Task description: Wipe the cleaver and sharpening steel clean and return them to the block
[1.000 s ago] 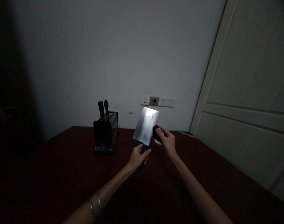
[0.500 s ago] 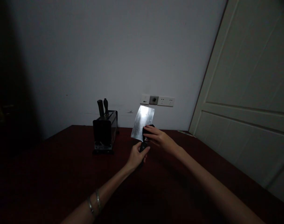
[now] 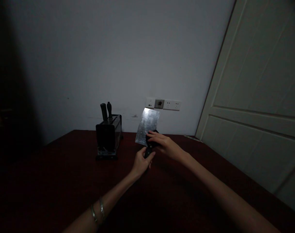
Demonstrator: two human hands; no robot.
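My left hand is closed around the black handle of a cleaver, whose broad, shiny blade points up and away from me above the table. My right hand presses a small black item against the right side of the blade, near the handle. Fingers cover most of that item, and I cannot tell what kind it is. To the left, a black knife block stands on the table with two dark-handled tools upright in it.
Both hands are over a dark red table. Behind it rises a pale wall with a row of sockets just past the cleaver's tip. A white panelled door closes off the right side. Something thin and flat lies at the far right edge.
My right hand has slid slightly down and left along the blade with the black item, toward the handle. The glare on the blade has shrunk toward the tip. My left hand keeps its grip.
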